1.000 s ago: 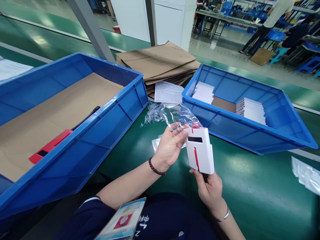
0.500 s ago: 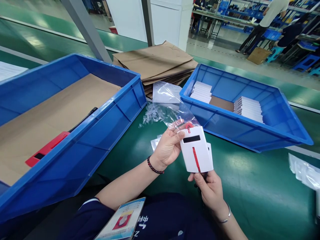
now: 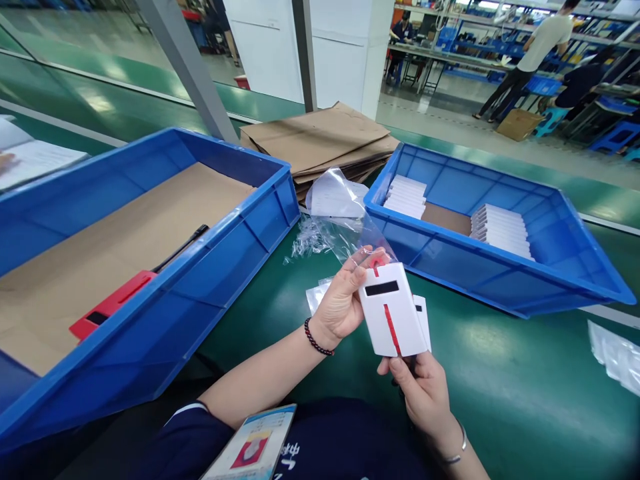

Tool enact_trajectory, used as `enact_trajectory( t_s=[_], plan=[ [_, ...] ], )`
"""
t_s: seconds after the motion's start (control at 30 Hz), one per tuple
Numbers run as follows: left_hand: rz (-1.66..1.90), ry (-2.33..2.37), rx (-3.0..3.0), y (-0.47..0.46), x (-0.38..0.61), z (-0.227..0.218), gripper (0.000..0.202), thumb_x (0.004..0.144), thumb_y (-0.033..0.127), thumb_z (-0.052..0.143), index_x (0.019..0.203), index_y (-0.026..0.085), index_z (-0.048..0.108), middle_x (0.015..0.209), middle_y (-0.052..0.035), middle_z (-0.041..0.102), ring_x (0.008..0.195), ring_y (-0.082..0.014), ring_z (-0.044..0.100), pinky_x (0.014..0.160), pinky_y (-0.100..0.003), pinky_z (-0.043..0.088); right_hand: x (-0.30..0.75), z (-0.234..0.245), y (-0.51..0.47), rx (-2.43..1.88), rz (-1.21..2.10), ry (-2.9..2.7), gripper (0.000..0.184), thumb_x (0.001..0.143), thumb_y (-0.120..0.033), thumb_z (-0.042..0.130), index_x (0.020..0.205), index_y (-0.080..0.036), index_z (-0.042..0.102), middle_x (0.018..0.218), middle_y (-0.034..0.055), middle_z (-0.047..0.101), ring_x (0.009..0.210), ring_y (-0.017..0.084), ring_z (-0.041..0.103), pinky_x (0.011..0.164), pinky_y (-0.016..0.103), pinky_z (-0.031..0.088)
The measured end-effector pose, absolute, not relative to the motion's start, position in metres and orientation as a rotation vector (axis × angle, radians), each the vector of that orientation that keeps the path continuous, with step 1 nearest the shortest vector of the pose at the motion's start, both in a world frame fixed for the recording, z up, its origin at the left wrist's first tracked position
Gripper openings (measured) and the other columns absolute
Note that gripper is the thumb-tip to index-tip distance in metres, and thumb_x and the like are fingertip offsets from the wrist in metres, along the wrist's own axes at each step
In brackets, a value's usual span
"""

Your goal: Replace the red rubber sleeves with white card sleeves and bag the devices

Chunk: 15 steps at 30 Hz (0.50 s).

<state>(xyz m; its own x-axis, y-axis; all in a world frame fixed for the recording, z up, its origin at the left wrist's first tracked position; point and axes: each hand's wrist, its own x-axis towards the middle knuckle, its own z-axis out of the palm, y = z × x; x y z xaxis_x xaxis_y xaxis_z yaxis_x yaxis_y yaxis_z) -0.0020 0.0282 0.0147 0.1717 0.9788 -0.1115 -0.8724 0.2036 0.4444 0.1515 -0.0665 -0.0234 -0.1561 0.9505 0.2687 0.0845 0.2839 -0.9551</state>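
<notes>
- White plastic housing (image 3: pixel 373 323), black window and red stripe on its face, was held between both hands above the green worktop (image 3: pixel 520 360); clock centred on it, 12 away from wearer.
- Left hand (image 3: pixel 345 293): thumb clamped on housing's upper-left corner, fingers behind. Clear bag (image 3: pixel 345 233) lay against them; could not tell whether pinched.
- Right hand (image 3: pixel 425 393): thumb and fingers closed on housing's lower edge, dark item (image 3: pixel 413 364) among them, form unclear.
- Change over the last second: housing turned from angled to nearly face-on; second white piece (image 3: pixel 425 327) showed more behind its right edge; bag stood higher toward 11. Judged: front now in plain sight, both grips at its margins.
- Edges: left blue bin (image 3: pixel 240 250) at 9, red device (image 3: pixel 120 300) inside along near wall; right blue bin (image 3: pixel 450 270) at 2; kraft sheets (image 3: pixel 320 137) at 11.
- Room: open worktop from 3 to 5, as far as flat plastic bags (image 3: pixel 615 357). Tightest between 11 and 1.
</notes>
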Motion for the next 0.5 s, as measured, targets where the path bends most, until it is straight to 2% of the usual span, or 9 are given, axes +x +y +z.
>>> enact_trajectory(
  t_s=[0.17,0.27,0.5],
  plan=[
    [1.284,0.481,0.321,0.0250,-0.0009,0.0154,0.043,0.063,0.026,0.090,0.099,0.018,0.068,0.097,-0.0025,0.073,0.088,-0.0157,0.068,0.083,-0.028,0.054,0.1552,-0.0318,-0.0667,-1.033,1.008,-1.558,0.010,0.095,-0.022,0.056,0.099,-0.020,0.065,0.074,0.0022,0.073,0.060,0.014,0.067,0.055,0.022,0.055],
    [1.250,0.522,0.335,0.0246,-0.0018,0.0160,0.041,0.062,0.028,0.090,0.095,0.016,0.068,0.091,-0.0028,0.073,0.080,-0.0154,0.068,0.077,-0.027,0.054,0.1565,-0.0327,-0.0654,-1.045,0.919,-1.594,0.010,0.095,-0.021,0.056,0.100,-0.020,0.064,0.076,0.0031,0.074,0.065,0.016,0.071,0.060,0.024,0.058],
    [1.272,0.545,0.331,0.0301,-0.0076,0.0228,0.042,0.058,0.029,0.093,0.085,0.016,0.063,0.088,-0.0030,0.072,0.083,-0.0159,0.068,0.083,-0.029,0.052,0.1588,-0.0267,-0.0624,-1.065,0.824,-1.732,0.010,0.093,-0.018,0.056,0.094,-0.019,0.067,0.074,0.0030,0.074,0.060,0.016,0.070,0.055,0.023,0.057]
  ],
)
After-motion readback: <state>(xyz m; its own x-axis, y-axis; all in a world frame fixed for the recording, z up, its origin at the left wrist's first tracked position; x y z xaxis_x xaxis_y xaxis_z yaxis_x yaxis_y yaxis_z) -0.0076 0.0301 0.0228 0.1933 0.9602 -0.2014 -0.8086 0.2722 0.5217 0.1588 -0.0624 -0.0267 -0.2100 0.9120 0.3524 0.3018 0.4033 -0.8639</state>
